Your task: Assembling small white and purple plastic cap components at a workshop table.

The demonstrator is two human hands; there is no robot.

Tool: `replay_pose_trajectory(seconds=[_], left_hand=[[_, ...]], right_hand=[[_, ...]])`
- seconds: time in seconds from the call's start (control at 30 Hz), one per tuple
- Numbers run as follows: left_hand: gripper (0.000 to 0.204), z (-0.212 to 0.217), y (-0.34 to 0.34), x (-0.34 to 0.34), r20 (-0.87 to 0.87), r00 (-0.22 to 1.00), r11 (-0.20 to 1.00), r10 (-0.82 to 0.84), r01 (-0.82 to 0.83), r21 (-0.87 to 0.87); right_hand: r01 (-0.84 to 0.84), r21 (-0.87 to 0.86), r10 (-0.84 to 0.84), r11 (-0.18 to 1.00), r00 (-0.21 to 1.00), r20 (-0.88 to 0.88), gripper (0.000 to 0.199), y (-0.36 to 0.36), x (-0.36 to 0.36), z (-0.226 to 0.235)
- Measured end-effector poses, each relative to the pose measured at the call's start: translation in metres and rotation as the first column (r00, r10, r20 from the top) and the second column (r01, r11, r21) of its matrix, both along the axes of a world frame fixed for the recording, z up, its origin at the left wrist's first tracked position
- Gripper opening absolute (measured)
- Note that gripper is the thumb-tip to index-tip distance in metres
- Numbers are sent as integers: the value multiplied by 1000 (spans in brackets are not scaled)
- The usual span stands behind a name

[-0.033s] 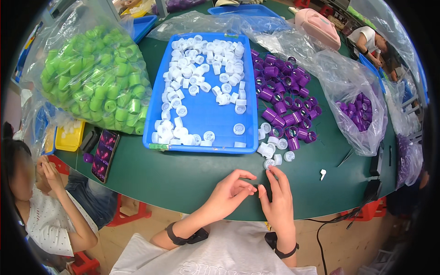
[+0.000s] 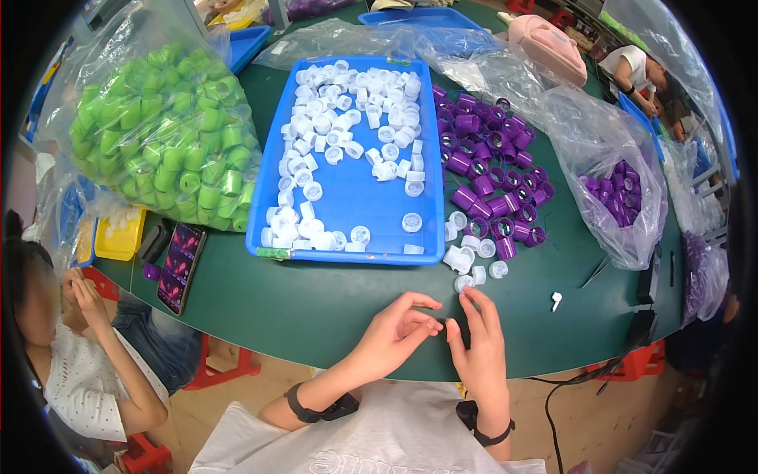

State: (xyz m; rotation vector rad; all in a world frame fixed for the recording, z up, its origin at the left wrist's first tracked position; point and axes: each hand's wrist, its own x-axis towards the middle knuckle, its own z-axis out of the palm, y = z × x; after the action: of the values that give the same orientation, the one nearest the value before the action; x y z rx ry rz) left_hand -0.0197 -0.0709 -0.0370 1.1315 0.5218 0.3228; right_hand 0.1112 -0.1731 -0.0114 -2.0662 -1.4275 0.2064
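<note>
My left hand (image 2: 392,333) rests on the near edge of the green table (image 2: 316,304). Its fingers curl toward the thumb of my right hand (image 2: 479,347), and the fingertips meet there. I see nothing between them, though something small could be hidden. My right index finger stretches forward and touches a white cap (image 2: 464,282) at the near end of a small cluster of white caps (image 2: 470,251). Behind that cluster lies a pile of purple caps (image 2: 489,170). A blue tray (image 2: 371,213) with several white caps stands to the left of it.
A clear bag of green caps (image 2: 170,134) sits at the left and a bag with purple caps (image 2: 616,189) at the right. A phone (image 2: 181,266) lies near the left edge, a small white piece (image 2: 556,299) at the right. A seated person (image 2: 71,347) is at my left.
</note>
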Motion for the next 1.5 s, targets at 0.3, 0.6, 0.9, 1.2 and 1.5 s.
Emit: replay_pose_trajectory(seconds=[0.3, 0.6, 0.9, 1.2, 1.5], left_hand=[[41, 2, 1, 3, 48, 999, 998, 8, -11, 60], [38, -3, 1, 4, 79, 993, 995, 84, -87, 43], [22, -4, 1, 2, 109, 989, 993, 102, -95, -68], [20, -6, 0, 1, 133, 986, 993, 101, -91, -76], [21, -5, -2, 1, 172, 983, 997, 64, -54, -62]], right_hand=[[-52, 53, 62, 997, 978, -201, 32, -3, -4, 17], [-199, 84, 215, 976, 863, -456, 24, -4, 4, 28], [35, 25, -33, 999, 996, -77, 27, 3, 47, 25], [77, -234, -52, 969, 992, 113, 49, 3, 61, 16], [172, -143, -177, 975, 984, -24, 49, -5, 57, 34]])
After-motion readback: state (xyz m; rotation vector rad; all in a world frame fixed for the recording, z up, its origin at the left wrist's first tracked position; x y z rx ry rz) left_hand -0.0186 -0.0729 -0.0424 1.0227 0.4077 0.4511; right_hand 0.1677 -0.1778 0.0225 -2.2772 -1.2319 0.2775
